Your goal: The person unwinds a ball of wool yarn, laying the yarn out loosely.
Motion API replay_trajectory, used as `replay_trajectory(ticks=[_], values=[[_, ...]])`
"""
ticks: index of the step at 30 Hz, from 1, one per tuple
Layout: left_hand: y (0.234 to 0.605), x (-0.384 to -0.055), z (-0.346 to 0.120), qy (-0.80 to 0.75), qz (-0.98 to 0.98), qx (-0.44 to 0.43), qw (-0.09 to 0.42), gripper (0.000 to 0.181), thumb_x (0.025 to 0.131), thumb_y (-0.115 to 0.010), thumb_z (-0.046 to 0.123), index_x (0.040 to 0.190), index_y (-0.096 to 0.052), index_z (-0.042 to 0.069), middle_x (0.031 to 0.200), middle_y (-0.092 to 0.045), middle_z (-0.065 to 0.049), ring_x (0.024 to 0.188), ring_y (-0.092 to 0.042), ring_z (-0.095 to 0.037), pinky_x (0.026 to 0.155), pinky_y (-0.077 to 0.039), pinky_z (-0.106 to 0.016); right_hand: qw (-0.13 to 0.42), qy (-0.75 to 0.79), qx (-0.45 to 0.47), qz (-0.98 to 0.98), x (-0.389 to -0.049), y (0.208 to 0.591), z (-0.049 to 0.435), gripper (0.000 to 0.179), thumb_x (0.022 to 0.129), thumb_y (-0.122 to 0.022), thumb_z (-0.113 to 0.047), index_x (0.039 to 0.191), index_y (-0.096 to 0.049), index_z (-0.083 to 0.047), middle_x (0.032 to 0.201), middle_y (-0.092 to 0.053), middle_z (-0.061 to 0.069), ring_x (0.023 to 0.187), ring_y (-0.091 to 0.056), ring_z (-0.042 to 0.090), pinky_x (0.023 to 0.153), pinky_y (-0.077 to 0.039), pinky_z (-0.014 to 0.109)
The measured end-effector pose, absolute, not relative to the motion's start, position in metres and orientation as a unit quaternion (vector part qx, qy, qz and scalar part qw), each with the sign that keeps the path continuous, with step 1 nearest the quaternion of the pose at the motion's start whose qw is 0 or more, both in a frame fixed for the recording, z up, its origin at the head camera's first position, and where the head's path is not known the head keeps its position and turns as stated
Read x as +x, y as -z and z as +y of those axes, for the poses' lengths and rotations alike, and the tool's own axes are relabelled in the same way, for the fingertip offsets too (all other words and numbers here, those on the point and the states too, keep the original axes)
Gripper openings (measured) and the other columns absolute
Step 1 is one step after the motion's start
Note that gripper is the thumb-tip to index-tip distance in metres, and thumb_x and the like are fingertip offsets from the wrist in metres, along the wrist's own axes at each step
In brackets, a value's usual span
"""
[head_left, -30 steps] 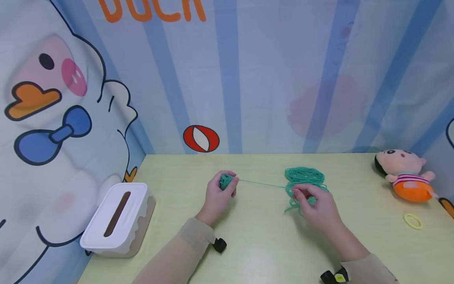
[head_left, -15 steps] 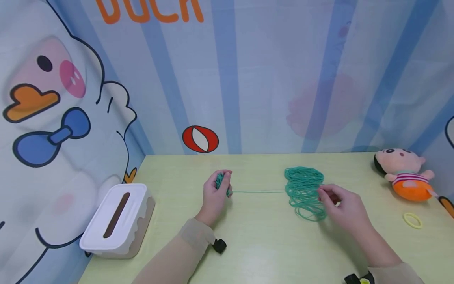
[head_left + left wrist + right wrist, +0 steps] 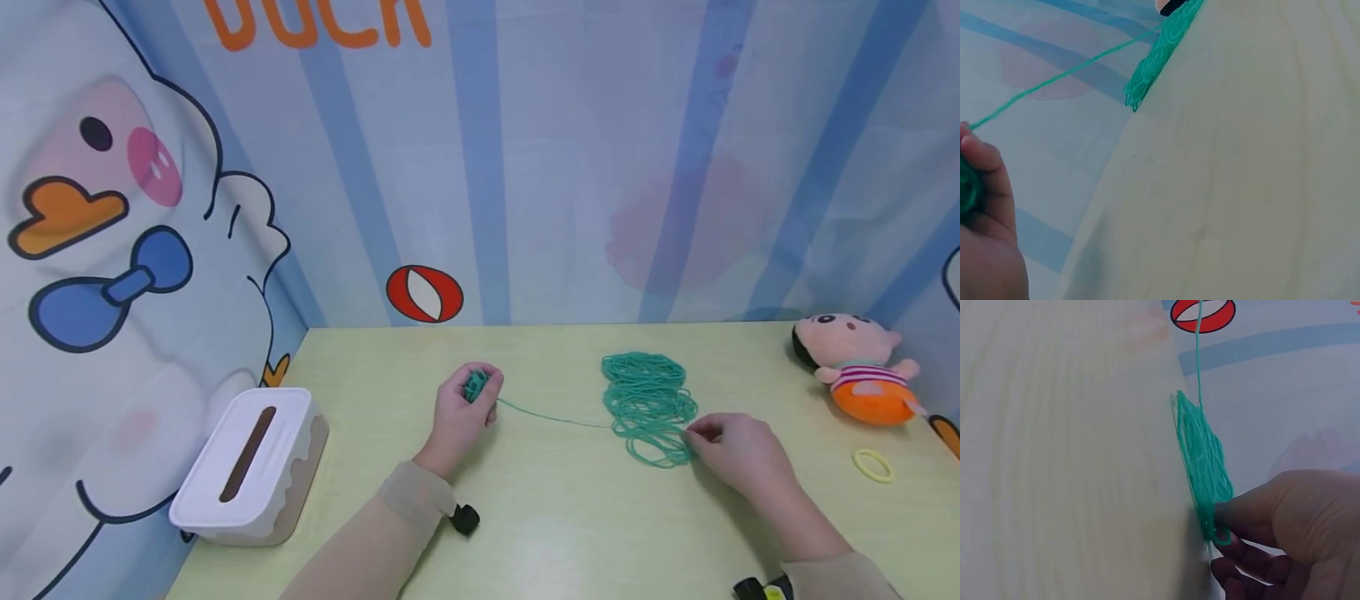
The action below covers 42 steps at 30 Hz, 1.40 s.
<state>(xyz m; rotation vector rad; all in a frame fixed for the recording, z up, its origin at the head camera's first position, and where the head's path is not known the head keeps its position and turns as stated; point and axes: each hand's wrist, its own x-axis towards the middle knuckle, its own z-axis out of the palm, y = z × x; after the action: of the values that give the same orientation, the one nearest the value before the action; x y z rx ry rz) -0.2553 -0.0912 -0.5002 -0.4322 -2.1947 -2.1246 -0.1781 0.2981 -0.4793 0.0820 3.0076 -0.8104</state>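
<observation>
My left hand [image 3: 461,421] holds a small ball of green yarn [image 3: 476,385] in its curled fingers, raised over the table's left-centre. From the ball a single strand [image 3: 551,417] sags across to a loose, looped heap of the same yarn [image 3: 648,400] lying on the table. At that heap's right edge, my right hand [image 3: 742,454] pinches loops between thumb and fingertips. The right wrist view shows the thumb pressed on the near end of the yarn heap [image 3: 1204,456]. Only part of the ball [image 3: 967,190] appears at the left wrist view's edge.
A white lidded tissue box [image 3: 247,467] stands at the left. On the far right lie a plush doll [image 3: 862,371] and a yellow ring [image 3: 872,467]. A printed cloth backdrop [image 3: 555,167] rises along the table's back edge.
My right hand has moved from over the heap to its right edge, then slightly nearer. The left hand tilted and turned back with the ball. The strand, straight earlier, now sags.
</observation>
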Motion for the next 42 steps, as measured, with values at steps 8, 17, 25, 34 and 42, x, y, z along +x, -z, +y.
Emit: replay_trajectory(ticks=[8,17,25,34,42], values=[[0.504,-0.258,-0.087,0.690,-0.706,-0.156,0.008,0.014,0.111,-0.069,0.024,0.118,-0.068,0.013,0.104,-0.074,-0.021,0.062,-0.062,-0.015,0.060,-0.057,-0.022,-0.086,0.282,-0.020,0.955,-0.177,0.465,0.251,0.025,0.102,-0.063,-0.014,0.120,-0.076,-0.002,0.118,-0.070,0.021,0.091,-0.065,0.031,0.075,-0.054,0.046],[0.502,-0.257,-0.087,0.693,-0.703,-0.159,-0.001,0.035,0.111,-0.069,0.025,0.131,-0.062,-0.002,0.102,-0.075,-0.009,0.067,-0.065,-0.014,0.064,-0.061,-0.023,-0.070,0.346,-0.167,0.921,-0.190,0.469,0.148,0.042,0.112,-0.066,-0.024,0.150,-0.065,-0.007,0.148,-0.072,0.011,0.143,-0.065,0.038,0.114,-0.056,0.059],[0.503,-0.257,-0.088,0.697,-0.699,-0.159,-0.003,0.026,0.111,-0.068,0.025,0.127,-0.068,0.004,0.103,-0.074,-0.018,0.067,-0.067,-0.013,0.064,-0.062,-0.024,0.009,0.388,-0.184,0.903,-0.207,0.474,0.108,0.033,0.113,-0.063,-0.022,0.141,-0.072,-0.008,0.122,-0.082,0.005,0.118,-0.078,0.027,0.102,-0.063,0.049],[0.502,-0.258,-0.091,0.659,-0.742,-0.118,0.021,0.033,0.107,-0.075,0.037,0.133,-0.069,0.017,0.090,-0.064,-0.004,0.065,-0.054,-0.017,0.062,-0.051,-0.022,-0.051,0.408,-0.182,0.893,-0.201,0.460,0.121,0.016,0.110,-0.069,-0.017,0.119,-0.081,-0.013,0.104,-0.083,0.004,0.092,-0.076,0.011,0.081,-0.061,0.031],[0.504,-0.261,-0.091,0.672,-0.727,-0.142,0.013,0.031,0.111,-0.068,0.029,0.127,-0.073,0.003,0.080,-0.063,-0.007,0.061,-0.059,-0.014,0.062,-0.057,-0.023,-0.103,0.396,-0.206,0.889,-0.195,0.452,0.143,0.015,0.109,-0.070,-0.016,0.118,-0.081,-0.014,0.101,-0.082,-0.002,0.089,-0.077,0.012,0.072,-0.058,0.026]])
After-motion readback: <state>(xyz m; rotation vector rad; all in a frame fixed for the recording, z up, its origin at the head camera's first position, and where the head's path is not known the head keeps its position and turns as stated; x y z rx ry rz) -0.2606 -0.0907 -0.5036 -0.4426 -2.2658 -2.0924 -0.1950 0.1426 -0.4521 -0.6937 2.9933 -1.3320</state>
